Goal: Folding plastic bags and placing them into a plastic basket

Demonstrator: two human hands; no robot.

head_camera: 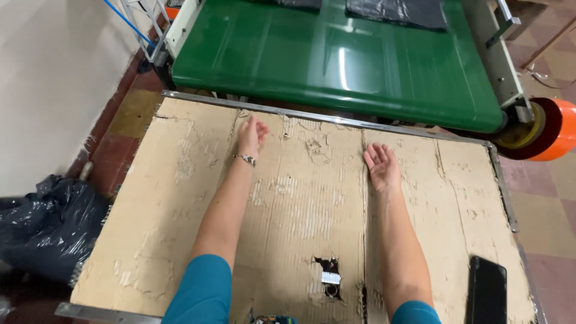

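Note:
Both my arms reach forward over a table covered with worn, torn brown cardboard (180,198). My left hand (251,134) hovers near the far edge of the table, fingers loosely apart, holding nothing; a bracelet circles its wrist. My right hand (381,165) lies palm up over the cardboard, fingers spread and empty. Beyond the table's metal edge runs a green conveyor belt (336,60), with black plastic bags (399,12) lying on its far end.
A black phone (486,290) lies at the table's near right corner. A hole (329,278) gapes in the cardboard near me. An orange tape roll (549,129) sits at the right. A black bag (48,225) rests on the floor, left, by a white wall.

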